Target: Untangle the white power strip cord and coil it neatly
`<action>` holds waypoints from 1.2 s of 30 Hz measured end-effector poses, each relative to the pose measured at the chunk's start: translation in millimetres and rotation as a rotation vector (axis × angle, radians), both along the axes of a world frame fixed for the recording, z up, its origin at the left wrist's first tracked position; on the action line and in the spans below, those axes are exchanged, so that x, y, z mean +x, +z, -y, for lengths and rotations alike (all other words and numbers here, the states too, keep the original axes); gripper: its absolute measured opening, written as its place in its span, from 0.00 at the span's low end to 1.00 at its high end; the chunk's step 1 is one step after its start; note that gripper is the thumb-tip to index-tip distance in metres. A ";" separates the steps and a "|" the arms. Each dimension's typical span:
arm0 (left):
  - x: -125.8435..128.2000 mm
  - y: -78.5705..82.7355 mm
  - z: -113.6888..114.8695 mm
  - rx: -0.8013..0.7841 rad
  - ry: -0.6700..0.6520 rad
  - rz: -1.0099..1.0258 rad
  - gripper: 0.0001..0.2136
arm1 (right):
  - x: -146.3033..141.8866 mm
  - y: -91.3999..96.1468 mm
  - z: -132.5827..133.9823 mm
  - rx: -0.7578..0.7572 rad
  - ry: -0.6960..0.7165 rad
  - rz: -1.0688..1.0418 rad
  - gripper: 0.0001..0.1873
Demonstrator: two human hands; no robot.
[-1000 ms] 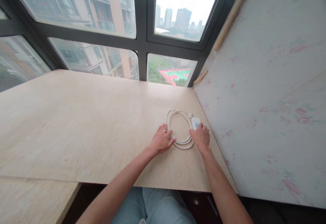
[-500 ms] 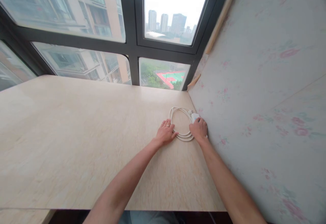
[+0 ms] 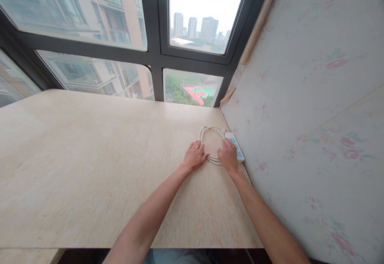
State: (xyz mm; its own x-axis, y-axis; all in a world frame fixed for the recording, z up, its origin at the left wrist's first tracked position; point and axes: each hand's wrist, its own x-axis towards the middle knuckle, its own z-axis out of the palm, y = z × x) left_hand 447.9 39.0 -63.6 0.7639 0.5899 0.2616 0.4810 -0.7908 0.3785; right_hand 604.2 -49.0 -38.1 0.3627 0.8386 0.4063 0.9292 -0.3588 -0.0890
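A white power cord [image 3: 210, 127] lies in a loose coil on the tabletop, close to the wall. Beside its right side rests a white power strip [image 3: 241, 157] with blue socket faces, along the foot of the wall. My left hand [image 3: 194, 155], wearing a ring, lies flat against the coil's left edge with fingers stretched and the thumb over the cord. My right hand [image 3: 228, 154] has its fingers bent round the coil's right side, and it covers part of the power strip. The cord's plug [image 3: 223, 131] shows at the far end of the strip.
The pale marbled tabletop [image 3: 90, 168] spreads far to the left, its front edge near my body. Dark window frames [image 3: 192, 62] stand behind it. A floral-papered wall [image 3: 300, 136] rises close on the right, with peeling trim [image 3: 228, 97] by the corner.
My right hand has moved left off the power strip onto the cord, uncovering the blue sockets. My left hand stays nearly where it was.
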 end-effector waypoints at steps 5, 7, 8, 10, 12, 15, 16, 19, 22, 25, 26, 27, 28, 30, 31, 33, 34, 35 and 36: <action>-8.3 2.0 2.8 -0.019 -0.017 0.025 0.26 | -75.7 -24.3 36.6 0.180 0.168 -0.255 0.23; -18.7 1.5 5.2 -0.039 -0.050 0.068 0.27 | -97.4 -33.0 50.4 0.257 0.145 -0.368 0.25; -25.7 0.6 6.9 -0.047 -0.059 0.103 0.26 | -105.4 -35.7 56.1 0.291 0.125 -0.416 0.25; -43.4 -2.0 11.1 -0.063 -0.046 0.203 0.21 | -116.8 -37.7 64.3 0.345 0.102 -0.493 0.22; -64.8 -4.3 15.9 -0.096 -0.005 0.329 0.15 | -124.2 -36.1 68.0 0.361 0.130 -0.553 0.18; -101.2 -4.0 23.7 -0.171 0.076 0.508 0.10 | -130.8 -31.5 67.7 0.306 0.230 -0.591 0.15; -113.9 -2.8 26.5 -0.198 0.108 0.552 0.09 | -132.1 -30.3 66.9 0.287 0.253 -0.588 0.16; -150.1 1.2 35.2 -0.327 0.231 0.622 0.08 | -133.3 -29.2 65.1 0.267 0.273 -0.579 0.17; -177.4 3.2 42.1 -0.555 0.356 0.699 0.10 | -131.2 -28.8 65.7 0.258 0.286 -0.626 0.18; -190.1 4.0 46.2 -0.694 0.414 0.801 0.12 | -128.9 -26.0 68.0 0.240 0.284 -0.704 0.20; -191.3 4.3 47.1 -0.704 0.414 0.812 0.12 | -128.5 -24.7 68.9 0.234 0.276 -0.728 0.20; -191.5 4.6 47.9 -0.700 0.408 0.808 0.12 | -128.4 -23.5 69.9 0.228 0.265 -0.750 0.21; -191.0 4.8 48.6 -0.687 0.397 0.792 0.12 | -128.4 -22.6 71.0 0.221 0.254 -0.771 0.22; -189.3 5.0 50.0 -0.647 0.376 0.743 0.11 | -128.7 -21.8 72.8 0.210 0.241 -0.806 0.23; -188.6 4.8 50.5 -0.628 0.372 0.723 0.11 | -128.8 -21.9 73.5 0.206 0.240 -0.819 0.24; -188.1 4.1 51.1 -0.609 0.375 0.708 0.11 | -128.8 -22.8 74.2 0.206 0.241 -0.834 0.24; -188.3 3.7 51.1 -0.611 0.377 0.710 0.12 | -128.7 -23.3 74.3 0.206 0.242 -0.839 0.24; -188.6 3.3 51.0 -0.618 0.379 0.717 0.12 | -128.5 -23.8 74.2 0.206 0.241 -0.843 0.24; -189.0 3.0 50.8 -0.625 0.379 0.724 0.12 | -128.3 -24.1 74.0 0.206 0.239 -0.847 0.24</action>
